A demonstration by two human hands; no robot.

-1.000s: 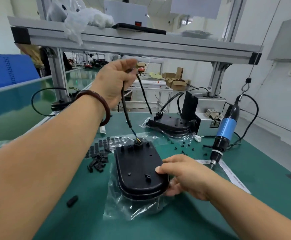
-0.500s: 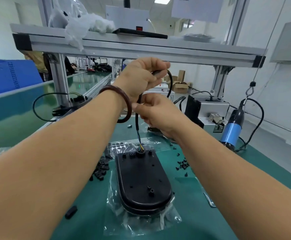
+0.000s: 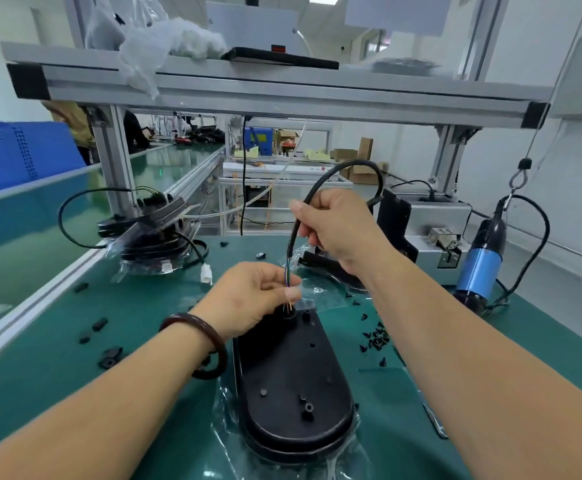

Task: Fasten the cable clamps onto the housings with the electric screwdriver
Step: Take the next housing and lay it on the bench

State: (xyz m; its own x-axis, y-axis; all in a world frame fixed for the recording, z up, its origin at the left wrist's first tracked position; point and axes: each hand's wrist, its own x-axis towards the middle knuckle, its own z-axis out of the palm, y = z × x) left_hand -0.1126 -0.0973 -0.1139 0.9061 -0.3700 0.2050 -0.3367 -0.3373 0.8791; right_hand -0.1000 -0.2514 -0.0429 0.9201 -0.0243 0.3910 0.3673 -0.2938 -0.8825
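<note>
A green-matted desk (image 3: 165,271) sits under a grey aluminium frame shelf (image 3: 282,91) in a workshop, with more benches and cardboard boxes behind. At lower centre a black oval plastic housing (image 3: 289,386) lies flat on a clear plastic bag (image 3: 227,427), its long axis running from the bottom edge up the frame. The left hand (image 3: 248,299) pinches thin coloured wires (image 3: 287,282) just above the housing's far end. The right hand (image 3: 338,226) grips the black round cable (image 3: 317,183) higher up. Small black screws (image 3: 376,337) lie scattered right of the housing. A blue-and-black electric screwdriver (image 3: 479,268) hangs at right.
</note>
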